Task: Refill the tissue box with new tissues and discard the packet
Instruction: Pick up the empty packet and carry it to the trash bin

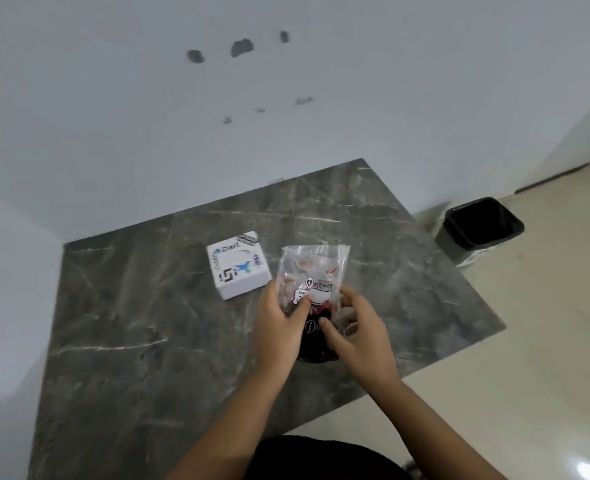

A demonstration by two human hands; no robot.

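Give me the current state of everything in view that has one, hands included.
Tissue box: closed on top, lying flat on the table, untouched.
Tissue packet: held up over the table, upper part clear and crumpled; open or sealed, cannot tell.
Left hand: gripping the packet's left side.
Right hand: gripping the packet's right side.
Bin: upright on the floor, open; contents cannot be told.

"Dart" on white tissue box (pixel 238 265)

white tissue box (pixel 239 264), grey veined marble table (pixel 148 341), black bin (pixel 477 226)
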